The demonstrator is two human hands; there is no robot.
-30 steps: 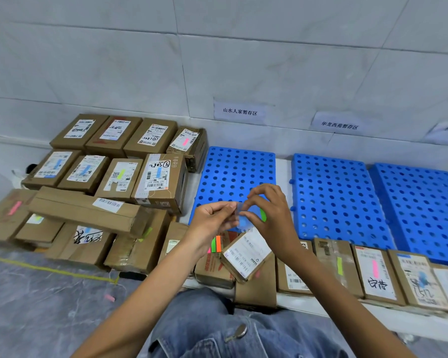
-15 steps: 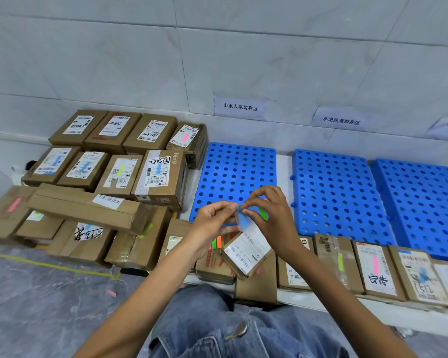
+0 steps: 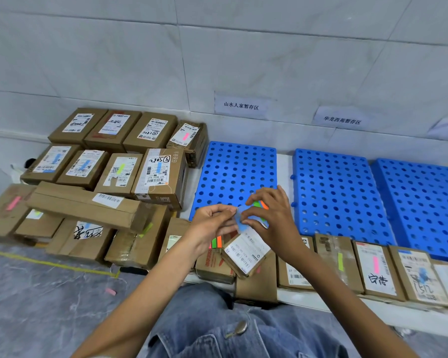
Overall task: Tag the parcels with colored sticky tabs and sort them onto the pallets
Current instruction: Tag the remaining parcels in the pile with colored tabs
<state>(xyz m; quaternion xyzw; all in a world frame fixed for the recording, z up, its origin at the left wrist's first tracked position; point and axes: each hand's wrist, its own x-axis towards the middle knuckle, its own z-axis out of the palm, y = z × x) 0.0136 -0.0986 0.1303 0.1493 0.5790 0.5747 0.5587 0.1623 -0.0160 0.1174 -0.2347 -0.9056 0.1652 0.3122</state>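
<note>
Fingers (image 3: 230,211) of the left hand (image 3: 212,226) and right hand (image 3: 272,218) are pinching together on a small pad of colored sticky tabs (image 3: 252,215), hovering just above a tilted brown cardboard parcel (image 3: 246,251) beside 3 blue perforated plastic pallets (image 3: 233,171).

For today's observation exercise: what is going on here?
A seated person is peeling a blue tab from a sheet of colored sticky tabs, left hand and right hand both pinching it above a small parcel. Tagged parcels lie around; the three blue pallets hold nothing yet.
</note>
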